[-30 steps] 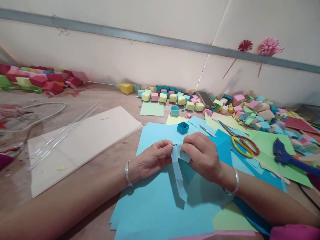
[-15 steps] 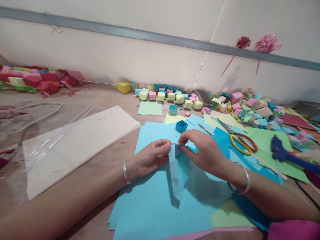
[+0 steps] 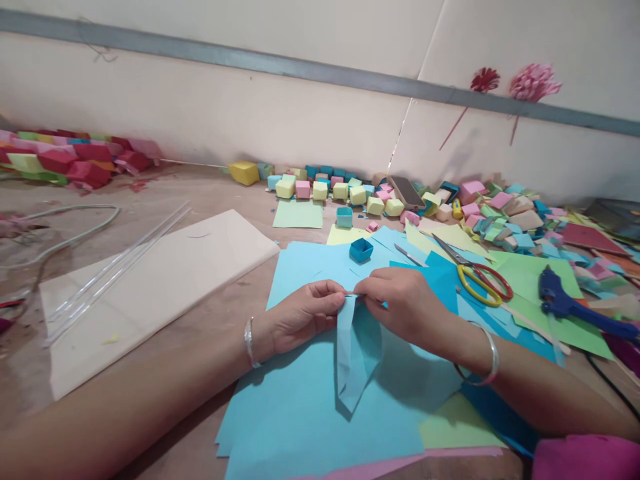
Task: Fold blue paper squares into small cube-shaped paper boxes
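A folded light-blue piece of paper [image 3: 356, 360] hangs down between my hands, its upper edge pinched on both sides. My left hand [image 3: 307, 313] has its thumb and fingers closed on the left top corner. On the right corner my right hand [image 3: 407, 303] closes with thumb and forefinger, hiding that part of the edge. Beneath lies a stack of light-blue paper sheets [image 3: 310, 413]. Just beyond my fingers sits a small open dark-blue paper box [image 3: 361, 250].
Scissors [image 3: 483, 280] and a blue glue gun [image 3: 565, 300] lie to the right on coloured sheets. Clear glue sticks [image 3: 120, 273] rest on cream paper [image 3: 175, 293] at left. Small paper boxes [image 3: 320, 192] line the wall, near a phone [image 3: 406, 193].
My right hand's fingers have folded down closer to the paper's top edge and toward my left hand. The paper stays between both hands. The view has shifted slightly.
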A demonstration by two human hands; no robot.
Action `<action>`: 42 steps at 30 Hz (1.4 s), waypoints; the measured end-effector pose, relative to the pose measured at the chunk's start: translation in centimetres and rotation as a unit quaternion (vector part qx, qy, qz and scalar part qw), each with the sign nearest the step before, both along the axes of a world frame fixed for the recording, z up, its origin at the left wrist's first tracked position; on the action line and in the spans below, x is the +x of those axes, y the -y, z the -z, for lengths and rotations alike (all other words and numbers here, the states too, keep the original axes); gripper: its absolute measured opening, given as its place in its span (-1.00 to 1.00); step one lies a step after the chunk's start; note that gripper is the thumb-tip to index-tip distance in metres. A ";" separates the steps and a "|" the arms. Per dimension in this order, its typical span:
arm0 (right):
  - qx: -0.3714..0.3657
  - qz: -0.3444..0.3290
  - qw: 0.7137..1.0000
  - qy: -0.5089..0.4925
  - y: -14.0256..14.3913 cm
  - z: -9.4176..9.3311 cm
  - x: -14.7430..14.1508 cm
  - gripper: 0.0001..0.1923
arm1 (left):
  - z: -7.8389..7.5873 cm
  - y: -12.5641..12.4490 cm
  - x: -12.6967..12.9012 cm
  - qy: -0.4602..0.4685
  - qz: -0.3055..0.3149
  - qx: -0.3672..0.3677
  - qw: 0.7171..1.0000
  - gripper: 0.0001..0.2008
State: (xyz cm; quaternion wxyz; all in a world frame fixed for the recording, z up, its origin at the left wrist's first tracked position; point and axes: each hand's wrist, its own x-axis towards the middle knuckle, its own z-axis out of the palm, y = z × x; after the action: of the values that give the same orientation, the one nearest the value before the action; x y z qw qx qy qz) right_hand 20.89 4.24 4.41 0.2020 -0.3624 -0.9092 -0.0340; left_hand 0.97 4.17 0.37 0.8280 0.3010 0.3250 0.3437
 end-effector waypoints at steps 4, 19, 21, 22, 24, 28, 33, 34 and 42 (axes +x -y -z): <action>0.070 -0.021 0.997 0.009 -0.1 0.4 -0.3 -0.71 | 0.2 0.0 0.0 -0.010 0.004 0.002 1.000 -0.75; 0.000 0.002 1.000 0.016 -0.4 1.3 -0.3 -0.80 | 0.2 0.1 0.0 0.000 0.039 -0.017 0.999 -0.65; 0.016 0.002 1.000 0.027 -0.3 1.3 -0.4 -0.80 | 0.3 0.1 0.1 -0.004 0.041 -0.012 0.999 -0.64; 0.018 0.003 0.999 0.032 -0.3 1.2 -0.5 -0.80 | 0.3 0.1 0.2 -0.006 0.043 -0.010 0.999 -0.64; 0.002 0.004 0.999 0.045 -0.2 1.0 -0.5 -0.81 | 0.2 0.1 0.2 -0.013 0.045 -0.001 0.999 -0.64; -0.063 -0.002 0.997 0.047 -0.2 0.6 -0.6 -0.84 | 0.2 0.2 0.3 -0.043 0.044 0.021 0.998 -0.62; -0.226 0.003 0.969 -0.104 -0.8 0.1 -0.5 -0.79 | 0.0 0.1 0.4 -0.047 0.038 0.005 0.998 -0.65; -0.279 0.019 0.947 -0.158 -1.0 0.1 -0.4 -0.79 | 0.0 0.1 0.5 -0.042 0.026 0.004 0.999 -0.66; -0.535 0.084 0.703 -0.461 -1.9 2.0 -1.6 -0.68 | -0.4 0.6 0.3 -0.207 -0.067 0.385 0.897 -0.50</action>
State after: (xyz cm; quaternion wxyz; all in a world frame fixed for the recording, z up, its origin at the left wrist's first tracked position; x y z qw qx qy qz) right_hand 19.34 6.13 2.40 0.3645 -0.4551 -0.5333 0.6129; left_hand 1.30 3.56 0.74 0.5362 0.6382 0.3506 0.4270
